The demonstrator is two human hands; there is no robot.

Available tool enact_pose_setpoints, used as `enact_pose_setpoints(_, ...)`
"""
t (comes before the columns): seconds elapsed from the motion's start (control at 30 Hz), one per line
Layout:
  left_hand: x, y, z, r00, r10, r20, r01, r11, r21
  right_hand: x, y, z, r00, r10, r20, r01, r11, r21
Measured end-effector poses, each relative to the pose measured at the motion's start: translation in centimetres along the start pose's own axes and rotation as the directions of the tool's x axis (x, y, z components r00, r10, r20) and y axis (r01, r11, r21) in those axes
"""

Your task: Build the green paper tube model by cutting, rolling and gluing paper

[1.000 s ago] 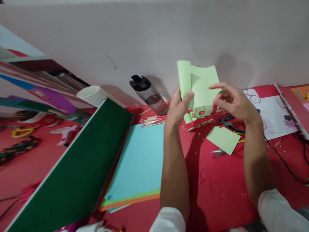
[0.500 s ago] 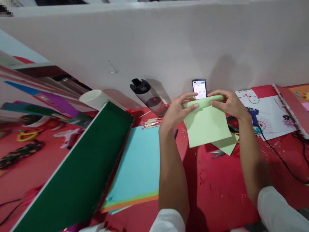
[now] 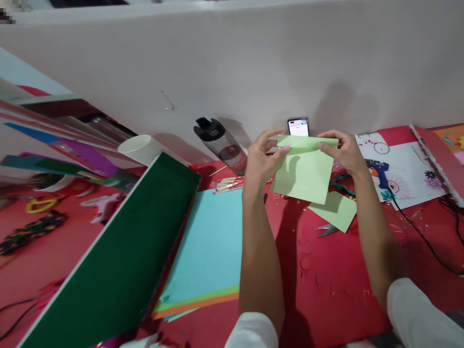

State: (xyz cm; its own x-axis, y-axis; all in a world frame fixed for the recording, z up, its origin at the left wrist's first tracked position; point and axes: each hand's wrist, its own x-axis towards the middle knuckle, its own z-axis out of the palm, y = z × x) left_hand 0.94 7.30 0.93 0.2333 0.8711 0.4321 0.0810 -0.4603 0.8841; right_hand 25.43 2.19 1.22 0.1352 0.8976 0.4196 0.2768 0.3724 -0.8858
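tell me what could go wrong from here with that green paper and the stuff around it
The held paper might unroll or crease if the hands slip from its turned edge. The scissors, blades poking from under the small sheet, could nick the hands. The glue gun, near the right forearm, might burn if hot.

Both hands [image 3: 264,159] pinching light green paper [image 3: 306,174], phone [image 3: 298,126] behind, scissors [image 3: 328,229] nearby.

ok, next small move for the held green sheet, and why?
Probably curl the top edge of the held green sheet over a little more: the hands, left and right, pinch it near either end of that edge, which already bends, while the lower part looks fairly flat.
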Motion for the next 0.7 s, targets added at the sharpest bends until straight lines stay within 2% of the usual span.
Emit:
enact_pose_setpoints(0.17,0.0,-0.3,0.5,0.999,-0.027,0.027,0.030,0.991,-0.127,0.0,-0.3,0.0,1.000,0.001,0.024,0.000,1.000,-0.019)
enact_pose_setpoints(0.3,-0.4,0.3,0.8,0.990,-0.099,0.097,0.117,0.971,-0.209,-0.2,-0.5,0.0,0.996,0.026,0.081,-0.029,0.999,0.031)
enact_pose_setpoints(0.5,-0.6,0.8,1.1,0.982,-0.140,0.124,0.167,0.956,-0.242,-0.4,-0.5,0.1,0.992,0.067,0.109,-0.077,0.992,0.097)
enact_pose_setpoints(0.7,-0.2,0.0,1.2,0.988,-0.118,0.095,0.135,0.972,-0.194,-0.2,-0.2,0.1,0.992,0.069,0.106,-0.083,0.987,0.141)
